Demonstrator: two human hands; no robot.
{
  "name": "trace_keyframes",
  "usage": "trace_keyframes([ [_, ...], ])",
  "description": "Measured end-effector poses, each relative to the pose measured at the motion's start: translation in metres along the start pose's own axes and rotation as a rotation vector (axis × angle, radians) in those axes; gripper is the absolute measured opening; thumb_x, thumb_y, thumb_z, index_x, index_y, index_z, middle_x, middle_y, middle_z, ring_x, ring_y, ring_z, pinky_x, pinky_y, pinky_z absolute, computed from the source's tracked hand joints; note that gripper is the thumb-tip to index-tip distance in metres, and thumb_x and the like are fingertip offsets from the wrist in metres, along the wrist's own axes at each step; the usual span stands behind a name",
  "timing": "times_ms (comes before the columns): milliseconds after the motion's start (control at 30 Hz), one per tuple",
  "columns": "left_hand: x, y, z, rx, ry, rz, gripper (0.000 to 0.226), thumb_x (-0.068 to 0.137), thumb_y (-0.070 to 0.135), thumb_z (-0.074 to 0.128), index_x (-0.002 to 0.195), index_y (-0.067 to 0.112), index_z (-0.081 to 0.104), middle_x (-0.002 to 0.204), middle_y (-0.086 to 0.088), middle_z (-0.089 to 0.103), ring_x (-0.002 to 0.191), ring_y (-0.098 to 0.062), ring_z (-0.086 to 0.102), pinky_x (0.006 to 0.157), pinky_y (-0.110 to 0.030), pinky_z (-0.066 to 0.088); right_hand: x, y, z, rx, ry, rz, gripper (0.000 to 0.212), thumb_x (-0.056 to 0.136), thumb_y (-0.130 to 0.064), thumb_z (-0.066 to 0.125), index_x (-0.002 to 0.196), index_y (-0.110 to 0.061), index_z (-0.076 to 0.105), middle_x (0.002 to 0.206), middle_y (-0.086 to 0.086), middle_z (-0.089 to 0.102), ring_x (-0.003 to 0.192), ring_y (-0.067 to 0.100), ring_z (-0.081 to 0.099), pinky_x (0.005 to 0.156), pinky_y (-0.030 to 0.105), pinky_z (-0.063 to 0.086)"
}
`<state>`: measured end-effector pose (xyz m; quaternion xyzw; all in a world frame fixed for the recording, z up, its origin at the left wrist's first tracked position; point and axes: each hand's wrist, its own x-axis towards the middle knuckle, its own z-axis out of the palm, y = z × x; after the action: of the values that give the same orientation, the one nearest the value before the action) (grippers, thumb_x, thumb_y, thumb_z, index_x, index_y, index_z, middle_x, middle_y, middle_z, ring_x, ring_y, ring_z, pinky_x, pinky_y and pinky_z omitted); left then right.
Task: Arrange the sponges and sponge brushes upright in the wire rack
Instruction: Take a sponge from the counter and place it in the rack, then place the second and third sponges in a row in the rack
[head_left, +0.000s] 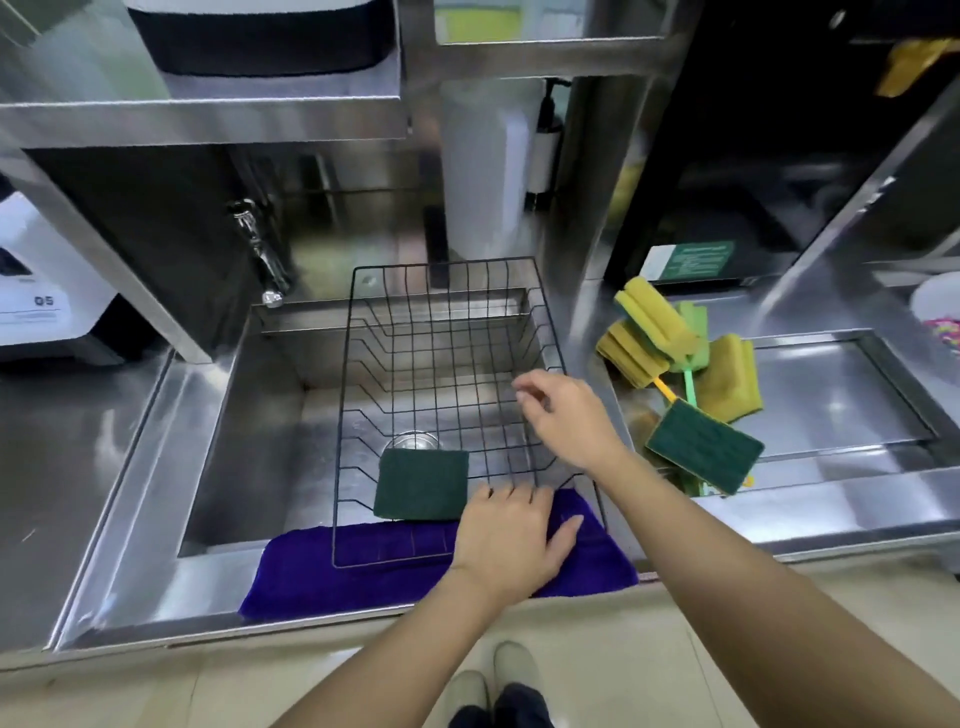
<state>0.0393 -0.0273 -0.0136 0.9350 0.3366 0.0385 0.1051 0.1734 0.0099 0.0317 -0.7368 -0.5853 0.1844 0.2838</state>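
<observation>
Green sponge (421, 484) in wire rack (447, 332), corner behind left hand (506, 540).

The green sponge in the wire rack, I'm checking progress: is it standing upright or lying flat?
Upright, roughly: the green sponge stands on its edge against the wire rack's near wires, broad face showing.

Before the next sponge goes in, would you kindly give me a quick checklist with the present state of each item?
1. Rack steadied: ok, left hand rests on its near edge.
2. Right hand free to pick: ok, open and holding nothing.
3. Green sponge upright in the rack: cannot tell, it seems to lean.
4. Free slots in the rack: ok, most are free.
5. Sponge pile within reach: ok, just right of the rack.
6. Cloth flat under the rack: ok.
</observation>
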Motion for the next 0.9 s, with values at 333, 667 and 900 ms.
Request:
trace_keyframes([
  [333,0.022,0.012,0.003,0.023,-0.187,-0.063,0.057,0.094,0.062,0.022,0.112,0.02,0.055,0.11,-0.003,0.065,0.101,-0.023,0.058,0.08,-0.036,0.044,-0.048,0.095,-0.068,-0.423,0.262,0.575,0.061,0.083,-0.029,0.06,0.136,-0.013,0.035,0.141,0.015,0.041,0.129,0.034,0.037,0.103,0.046,0.029],
  [667,0.02,0.012,0.003,0.006,-0.166,-0.055,0.058,0.093,0.063,0.019,0.107,0.021,0.056,0.103,-0.001,0.066,0.093,-0.02,0.06,0.079,-0.036,0.048,-0.074,0.114,-0.077,-0.207,0.189,0.732,0.06,0.077,-0.04,0.07,0.122,-0.008,0.048,0.121,0.016,0.048,0.111,0.036,0.052,0.097,0.047,0.044],
  [900,0.007,0.005,-0.003,0.102,-0.096,-0.036,0.06,0.091,0.066,0.02,0.109,0.022,0.055,0.109,0.003,0.064,0.099,-0.018,0.058,0.081,-0.033,0.043,-0.055,0.074,-0.087,0.218,0.496,0.461,0.057,0.073,-0.026,0.076,0.121,-0.012,0.05,0.121,0.01,0.048,0.106,0.019,0.049,0.095,0.035,0.045],
])
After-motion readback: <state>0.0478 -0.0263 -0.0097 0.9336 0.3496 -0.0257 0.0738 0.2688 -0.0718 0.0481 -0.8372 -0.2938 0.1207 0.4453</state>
